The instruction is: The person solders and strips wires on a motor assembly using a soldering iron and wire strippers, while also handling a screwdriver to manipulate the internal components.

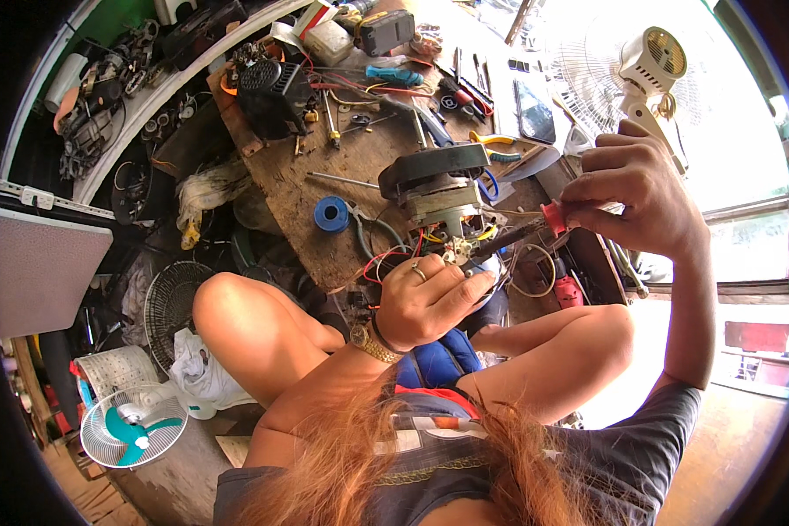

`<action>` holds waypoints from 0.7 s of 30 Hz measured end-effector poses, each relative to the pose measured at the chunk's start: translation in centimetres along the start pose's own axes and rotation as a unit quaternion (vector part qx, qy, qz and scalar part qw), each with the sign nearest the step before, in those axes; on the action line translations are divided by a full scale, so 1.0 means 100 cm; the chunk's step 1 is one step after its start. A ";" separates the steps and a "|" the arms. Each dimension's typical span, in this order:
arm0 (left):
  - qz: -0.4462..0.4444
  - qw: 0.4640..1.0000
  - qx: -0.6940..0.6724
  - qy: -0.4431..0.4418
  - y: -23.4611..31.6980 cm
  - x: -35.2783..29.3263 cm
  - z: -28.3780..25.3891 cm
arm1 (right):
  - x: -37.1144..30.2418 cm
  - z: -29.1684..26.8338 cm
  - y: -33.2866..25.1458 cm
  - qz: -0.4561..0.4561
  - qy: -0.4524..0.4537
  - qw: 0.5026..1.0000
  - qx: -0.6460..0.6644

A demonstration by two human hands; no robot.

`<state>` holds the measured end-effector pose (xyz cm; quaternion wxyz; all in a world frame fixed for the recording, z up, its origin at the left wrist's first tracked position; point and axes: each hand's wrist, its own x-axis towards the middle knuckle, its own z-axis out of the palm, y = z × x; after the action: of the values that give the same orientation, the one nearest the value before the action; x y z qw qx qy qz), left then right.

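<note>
An electric fan motor (445, 203) with a dark cover on top and bare coloured wires sits in front of me at the bench edge. Curled round its lower end, near the yellow and red wires, is my left hand (425, 298), its fingers closed on it. My right hand (631, 193) is raised to the right, pinching the red end (553, 218) of a long dark tool. The tool's shaft (510, 240) slants down to the motor beside my left fingertips. Its exact kind is unclear. Blue-handled pliers (377, 232) lie left of the motor, beside a blue spool (331, 214).
The wooden bench (294, 206) carries screwdrivers, a black motor housing (273, 96), yellow-handled pliers (493, 138) and a phone (535, 111). A white fan (653, 61) stands at the far right. Fan guards and a teal fan blade (136, 434) lie at the left.
</note>
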<state>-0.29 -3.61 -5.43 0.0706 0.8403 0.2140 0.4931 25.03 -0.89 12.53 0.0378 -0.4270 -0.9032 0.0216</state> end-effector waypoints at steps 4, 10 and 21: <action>-0.001 1.000 -0.003 -0.003 0.001 0.002 -0.001 | -0.002 0.002 0.003 -0.007 0.013 1.000 0.005; 0.000 1.000 -0.006 -0.005 0.001 0.001 -0.001 | -0.005 0.005 0.005 0.005 0.015 1.000 0.000; -0.003 1.000 0.000 0.003 0.001 0.001 0.001 | -0.005 0.005 0.005 -0.004 0.018 1.000 0.007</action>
<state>-0.14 -3.67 -5.38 0.0713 0.8380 0.2164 0.4958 25.69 -0.99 11.96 0.0574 -0.4232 -0.9040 0.0205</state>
